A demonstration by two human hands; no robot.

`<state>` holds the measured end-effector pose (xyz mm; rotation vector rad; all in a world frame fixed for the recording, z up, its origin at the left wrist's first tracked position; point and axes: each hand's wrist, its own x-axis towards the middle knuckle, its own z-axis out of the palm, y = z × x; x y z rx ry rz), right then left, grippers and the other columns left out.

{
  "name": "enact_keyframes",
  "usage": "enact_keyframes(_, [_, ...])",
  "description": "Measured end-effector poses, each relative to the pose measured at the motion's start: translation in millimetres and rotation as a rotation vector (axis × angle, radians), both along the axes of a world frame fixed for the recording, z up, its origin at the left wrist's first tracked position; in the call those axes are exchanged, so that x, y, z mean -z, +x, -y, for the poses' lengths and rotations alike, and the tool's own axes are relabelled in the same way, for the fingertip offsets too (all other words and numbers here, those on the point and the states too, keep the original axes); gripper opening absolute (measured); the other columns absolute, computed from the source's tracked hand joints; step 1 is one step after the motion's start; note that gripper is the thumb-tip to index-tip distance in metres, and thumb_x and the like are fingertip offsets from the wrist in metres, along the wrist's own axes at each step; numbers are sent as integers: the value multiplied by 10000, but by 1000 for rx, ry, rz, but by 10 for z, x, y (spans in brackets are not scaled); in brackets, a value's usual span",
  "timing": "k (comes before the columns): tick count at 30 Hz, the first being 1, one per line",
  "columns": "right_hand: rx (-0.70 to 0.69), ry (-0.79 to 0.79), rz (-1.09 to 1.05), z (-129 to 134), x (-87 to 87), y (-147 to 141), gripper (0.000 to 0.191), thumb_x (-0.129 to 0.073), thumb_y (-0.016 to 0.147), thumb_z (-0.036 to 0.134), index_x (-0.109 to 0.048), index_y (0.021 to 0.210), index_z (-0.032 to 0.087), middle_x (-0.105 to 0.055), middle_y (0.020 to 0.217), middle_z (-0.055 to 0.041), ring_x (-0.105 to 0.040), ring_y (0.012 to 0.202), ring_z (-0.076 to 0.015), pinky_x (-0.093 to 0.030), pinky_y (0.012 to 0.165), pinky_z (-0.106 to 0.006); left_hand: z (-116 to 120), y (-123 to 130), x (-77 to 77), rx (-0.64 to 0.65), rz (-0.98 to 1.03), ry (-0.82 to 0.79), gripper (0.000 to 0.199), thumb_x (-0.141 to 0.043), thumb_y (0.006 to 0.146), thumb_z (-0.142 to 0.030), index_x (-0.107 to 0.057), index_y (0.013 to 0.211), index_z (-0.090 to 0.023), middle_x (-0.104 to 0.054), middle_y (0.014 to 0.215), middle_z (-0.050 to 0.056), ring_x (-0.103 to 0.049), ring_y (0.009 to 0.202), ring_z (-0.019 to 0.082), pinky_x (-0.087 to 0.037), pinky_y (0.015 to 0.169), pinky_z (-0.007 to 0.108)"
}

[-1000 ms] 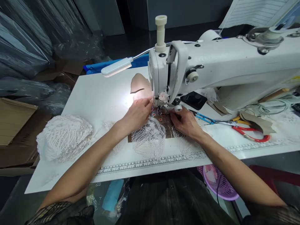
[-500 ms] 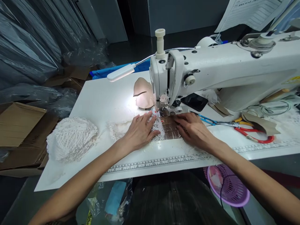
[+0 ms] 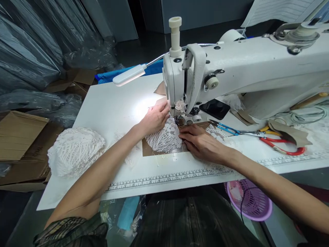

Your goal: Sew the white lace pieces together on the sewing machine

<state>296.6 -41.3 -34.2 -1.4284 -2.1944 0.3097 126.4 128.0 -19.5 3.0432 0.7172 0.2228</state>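
Note:
A white lace piece (image 3: 164, 139) lies under the needle area of the white sewing machine (image 3: 177, 82). My left hand (image 3: 155, 116) is closed at the left of the machine head, on a beige moulded fabric piece (image 3: 160, 89) that shows only in part behind it; its fingertips are partly hidden. Fingers bent and together, my right hand (image 3: 199, 140) presses on the right edge of the lace. Below the lace is a brown plate (image 3: 148, 149). Another bit of lace (image 3: 215, 132) lies just beyond my right hand.
A lace pile (image 3: 75, 151) sits at the table's left. Blue-handled snips (image 3: 227, 128) and red-handled scissors (image 3: 282, 144) lie to the right, near a black phone (image 3: 215, 108). A lamp (image 3: 130, 75) hangs over the table. A purple basket (image 3: 250, 202) stands below the edge.
My left hand has moved up and away to the beige piece, which has shifted and is mostly covered. My right hand has slid left. A patterned lace piece now shows under the machine head.

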Motion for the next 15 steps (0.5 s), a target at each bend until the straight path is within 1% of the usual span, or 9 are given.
enact_keyframes(2, [16, -6, -55, 2, 7, 83, 353, -460, 891, 122, -634, 1198, 135, -602, 1222, -150, -565, 1134, -274, -510, 959, -456, 10, -72, -47, -2, 60, 13, 234, -407, 965, -240, -581, 1094, -152, -599, 1144, 162, -579, 932, 258, -461, 755, 399])
enact_keyframes(4, [40, -21, -91, -19, 10, 151, 350, -461, 896, 139, -642, 1196, 153, -613, 1203, -138, -601, 1080, -257, -526, 935, -439, 102, -176, -102, -35, 116, 69, 233, -421, 967, -240, -569, 1122, -146, -588, 1192, 173, -585, 931, 260, -485, 751, 423])
enact_keyframes(5, [41, -28, -95, -42, 11, 171, 345, -462, 900, 147, -648, 1191, 156, -618, 1191, -136, -611, 1058, -254, -527, 930, -436, 173, -226, -116, -33, 139, 83, 227, -428, 967, -230, -573, 1115, -138, -601, 1175, 175, -594, 916, 258, -502, 734, 428])
enact_keyframes(6, [34, -36, -95, -72, 13, 183, 341, -462, 907, 156, -649, 1192, 150, -622, 1176, -139, -614, 1049, -253, -524, 933, -433, 255, -267, -115, -6, 156, 79, 217, -432, 967, -217, -582, 1097, -130, -623, 1133, 171, -606, 893, 250, -520, 707, 420])
enact_keyframes(8, [13, -53, -83, -145, 19, 185, 348, -446, 928, 177, -639, 1211, 121, -629, 1143, -153, -611, 1042, -259, -516, 936, -430, 431, -319, -69, 112, 203, 35, 192, -439, 968, -189, -609, 1030, -124, -668, 1014, 137, -629, 835, 217, -555, 652, 375])
enact_keyframes(9, [7, -66, -73, -182, 24, 179, 357, -430, 940, 190, -633, 1223, 108, -631, 1125, -161, -612, 1029, -263, -518, 923, -433, 514, -329, -30, 185, 232, 6, 178, -454, 965, -178, -620, 999, -124, -681, 973, 120, -639, 822, 201, -570, 647, 353])
enact_keyframes(11, [12, -96, -54, -243, 38, 168, 379, -403, 959, 214, -621, 1248, 101, -629, 1102, -170, -621, 975, -268, -528, 872, -441, 647, -333, 55, 304, 288, -43, 141, -501, 948, -159, -634, 978, -123, -695, 958, 103, -657, 848, 185, -595, 696, 339])
enact_keyframes(13, [19, -115, -35, -275, 59, 163, 391, -400, 965, 233, -608, 1276, 121, -614, 1114, -169, -622, 918, -260, -534, 819, -435, 727, -333, 121, 354, 317, -67, 122, -543, 927, -141, -642, 997, -125, -701, 991, 102, -666, 897, 188, -601, 766, 357])
enact_keyframes(15, [15, -108, -15, -280, 86, 164, 393, -408, 959, 231, -599, 1292, 145, -601, 1118, -161, -605, 885, -244, -534, 787, -418, 757, -344, 156, 356, 317, -68, 130, -566, 913, -135, -646, 1016, -137, -703, 1016, 102, -670, 904, 195, -601, 779, 376])
